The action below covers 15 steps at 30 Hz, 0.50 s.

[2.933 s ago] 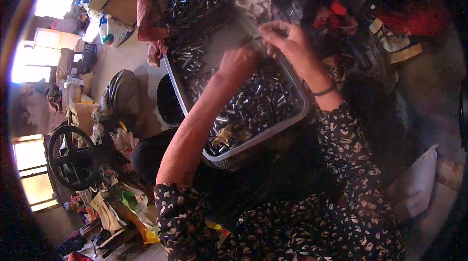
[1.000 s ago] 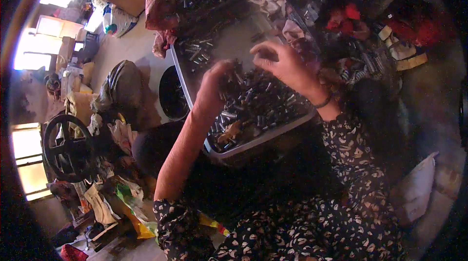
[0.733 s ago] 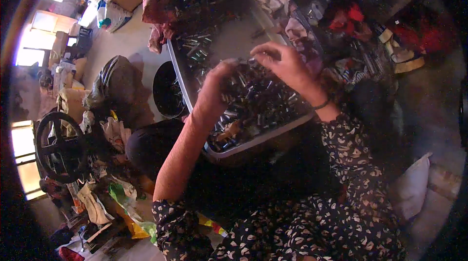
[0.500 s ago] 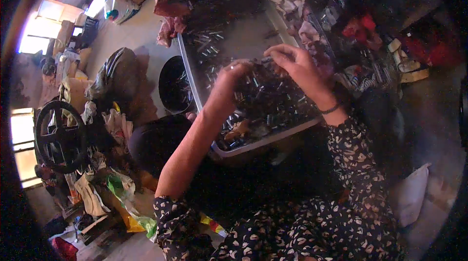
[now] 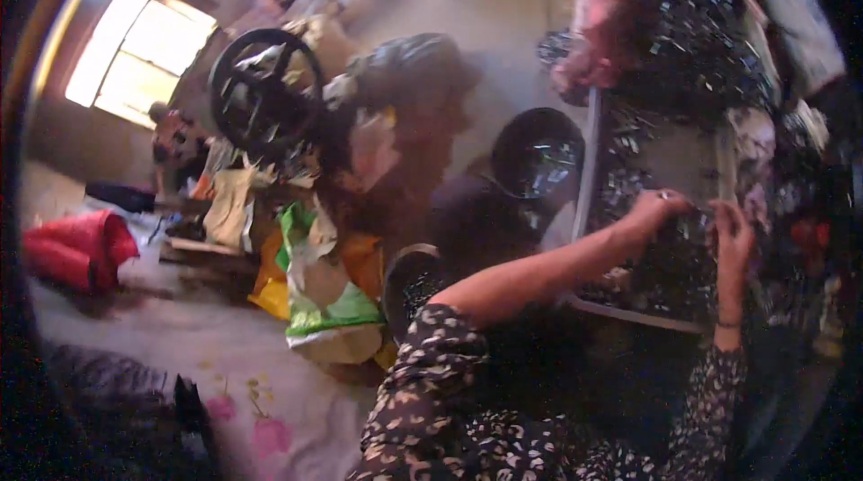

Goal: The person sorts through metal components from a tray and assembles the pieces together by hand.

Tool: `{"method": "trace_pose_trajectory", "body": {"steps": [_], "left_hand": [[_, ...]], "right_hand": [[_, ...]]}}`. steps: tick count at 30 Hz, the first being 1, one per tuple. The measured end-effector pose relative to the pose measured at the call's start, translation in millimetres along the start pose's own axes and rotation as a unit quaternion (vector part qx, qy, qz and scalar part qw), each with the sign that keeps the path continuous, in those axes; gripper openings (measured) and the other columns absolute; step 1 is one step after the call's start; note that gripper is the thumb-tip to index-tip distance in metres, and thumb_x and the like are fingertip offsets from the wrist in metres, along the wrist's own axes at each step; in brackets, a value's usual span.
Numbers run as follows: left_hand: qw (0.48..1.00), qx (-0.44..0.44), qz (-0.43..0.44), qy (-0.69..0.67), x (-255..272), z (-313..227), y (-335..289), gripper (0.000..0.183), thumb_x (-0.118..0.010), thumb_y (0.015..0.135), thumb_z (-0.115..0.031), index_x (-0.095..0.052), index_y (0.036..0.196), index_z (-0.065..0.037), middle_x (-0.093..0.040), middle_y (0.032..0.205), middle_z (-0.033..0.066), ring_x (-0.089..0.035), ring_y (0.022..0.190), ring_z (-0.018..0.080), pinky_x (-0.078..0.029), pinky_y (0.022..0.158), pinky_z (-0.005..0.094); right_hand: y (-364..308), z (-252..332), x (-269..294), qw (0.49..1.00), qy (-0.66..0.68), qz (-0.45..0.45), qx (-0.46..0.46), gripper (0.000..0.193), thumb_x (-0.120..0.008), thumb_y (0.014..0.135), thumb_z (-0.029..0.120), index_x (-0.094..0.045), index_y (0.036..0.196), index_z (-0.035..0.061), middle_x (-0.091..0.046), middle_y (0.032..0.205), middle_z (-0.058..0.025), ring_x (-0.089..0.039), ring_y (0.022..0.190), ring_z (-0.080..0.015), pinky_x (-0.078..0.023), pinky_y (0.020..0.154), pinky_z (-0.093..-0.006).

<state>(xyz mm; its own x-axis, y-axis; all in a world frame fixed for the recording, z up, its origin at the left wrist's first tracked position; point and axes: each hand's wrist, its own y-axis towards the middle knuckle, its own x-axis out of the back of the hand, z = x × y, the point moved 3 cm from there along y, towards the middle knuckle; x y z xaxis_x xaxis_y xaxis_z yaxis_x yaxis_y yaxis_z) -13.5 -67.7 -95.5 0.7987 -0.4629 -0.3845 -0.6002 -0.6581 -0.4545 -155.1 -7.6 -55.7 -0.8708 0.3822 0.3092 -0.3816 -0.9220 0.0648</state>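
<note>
Both hands are raised over a pale-rimmed tray (image 5: 589, 171) at the right, which holds many small, dark, shiny pieces (image 5: 670, 288). My left hand (image 5: 659, 211) has its fingers drawn together; anything in them is too small and blurred to name. Just to its right, my right hand (image 5: 734, 229) points its fingers up in a pinch, and what it grips cannot be made out. A narrow gap separates the hands. Beyond the tray lies a large heap of similar shiny pieces (image 5: 697, 22).
Left of the tray stands a black bowl (image 5: 539, 148) with shiny pieces; a dark bucket (image 5: 413, 288) is nearer. Further left are a green and white sack (image 5: 333, 301), a black spoked wheel (image 5: 265, 90) and a red bundle (image 5: 81, 252). A pink cloth roll (image 5: 600, 22) adjoins the tray.
My view has swung left, so the tray and hands now appear further right. Both hands stay close together above the tray, with fingers still drawn in.
</note>
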Motion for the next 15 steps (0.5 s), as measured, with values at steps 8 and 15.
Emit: {"method": "trace_pose_trajectory", "body": {"steps": [8, 15], "left_hand": [[0.993, -0.12, 0.001, 0.022, 8, 2, -1, 0.021, -0.055, 0.07, -0.019, -0.061, 0.083, -0.003, -0.059, 0.081, 0.0027, -0.052, 0.076, 0.0116, -0.04, 0.07, 0.0248], [0.784, -0.398, 0.04, 0.475, 11, -32, -30, 0.024, -0.05, 0.076, -0.022, -0.056, 0.091, -0.004, -0.056, 0.093, 0.0046, -0.052, 0.084, 0.0161, -0.042, 0.076, 0.0303]], "right_hand": [[6, -32, 0, 0.999, 0.028, 0.022, -0.004, 0.022, -0.056, 0.08, 0.026, -0.06, 0.088, 0.0063, -0.056, 0.079, 0.0025, -0.046, 0.063, -0.0038, -0.037, 0.052, -0.0162], [-7, 27, -17, 0.991, 0.047, 0.014, -0.127, 0.028, -0.055, 0.078, 0.029, -0.06, 0.089, 0.0036, -0.058, 0.086, -0.0062, -0.052, 0.084, -0.0182, -0.037, 0.08, -0.0281]]}}
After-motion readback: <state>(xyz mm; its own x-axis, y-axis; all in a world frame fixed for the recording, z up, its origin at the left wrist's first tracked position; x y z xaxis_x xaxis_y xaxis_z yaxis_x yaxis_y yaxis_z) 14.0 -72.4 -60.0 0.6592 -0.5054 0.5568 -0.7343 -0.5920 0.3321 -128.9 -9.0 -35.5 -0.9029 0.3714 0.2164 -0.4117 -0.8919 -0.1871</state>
